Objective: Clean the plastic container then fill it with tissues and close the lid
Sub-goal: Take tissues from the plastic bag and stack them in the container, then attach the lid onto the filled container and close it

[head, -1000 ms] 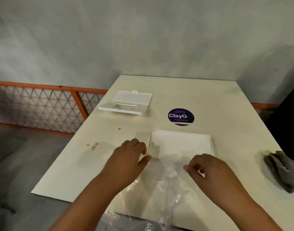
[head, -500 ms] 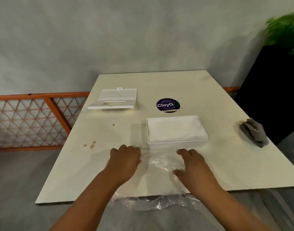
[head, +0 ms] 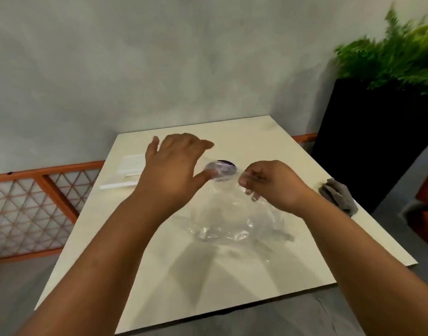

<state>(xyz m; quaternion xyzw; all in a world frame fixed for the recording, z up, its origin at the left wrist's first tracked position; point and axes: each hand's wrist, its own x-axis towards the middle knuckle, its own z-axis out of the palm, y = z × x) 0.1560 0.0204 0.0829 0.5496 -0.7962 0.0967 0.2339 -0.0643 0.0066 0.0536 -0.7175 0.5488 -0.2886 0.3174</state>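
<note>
A clear plastic wrapper [head: 228, 214] hangs stretched between my two raised hands above the middle of the cream table [head: 159, 263]. My left hand [head: 174, 175] holds its upper left edge with the thumb, the fingers spread. My right hand [head: 268, 183] pinches its upper right edge with curled fingers. The white container lid [head: 129, 169] lies at the table's far left, partly behind my left hand. The white container with tissues is hidden behind the wrapper and my hands.
A purple round sticker [head: 224, 167] shows through the wrapper. A crumpled grey cloth [head: 339, 197] lies at the table's right edge. A black planter [head: 368, 154] with a green fern stands to the right. An orange lattice fence [head: 33, 207] runs along the left.
Both hands rose from the table's near edge and lifted the clear wrapper into the air in front of the container. The view swung to the right.
</note>
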